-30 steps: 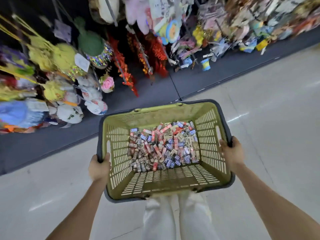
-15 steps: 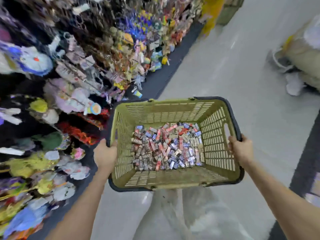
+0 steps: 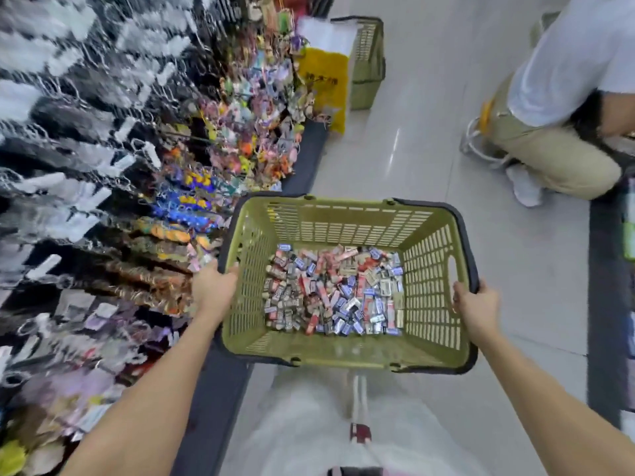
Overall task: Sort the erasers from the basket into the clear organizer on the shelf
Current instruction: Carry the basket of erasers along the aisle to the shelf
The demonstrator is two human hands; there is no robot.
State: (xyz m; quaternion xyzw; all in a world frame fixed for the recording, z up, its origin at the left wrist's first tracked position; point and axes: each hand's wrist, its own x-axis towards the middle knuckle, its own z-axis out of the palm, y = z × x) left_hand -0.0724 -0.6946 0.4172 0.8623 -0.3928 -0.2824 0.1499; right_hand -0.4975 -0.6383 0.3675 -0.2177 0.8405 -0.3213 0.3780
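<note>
An olive-green plastic basket [image 3: 347,352] with a dark rim hangs in front of me at waist height. A heap of small wrapped erasers [image 3: 333,290] in red, blue and beige covers its floor. My left hand [image 3: 213,290] grips the basket's left rim. My right hand [image 3: 476,305] grips the right rim beside the handle slot. No clear organizer is in view.
A shop rack [image 3: 120,166] packed with hanging keychains and toys runs along my left. A second green basket [image 3: 367,63] and a yellow bag [image 3: 323,84] stand on the floor ahead. A person [image 3: 556,108] crouches at the right of the pale tiled aisle [image 3: 412,149].
My view has swung right along the aisle, from facing the rack to looking down it. The basket stays held in both hands. The crouching person and far basket came into view.
</note>
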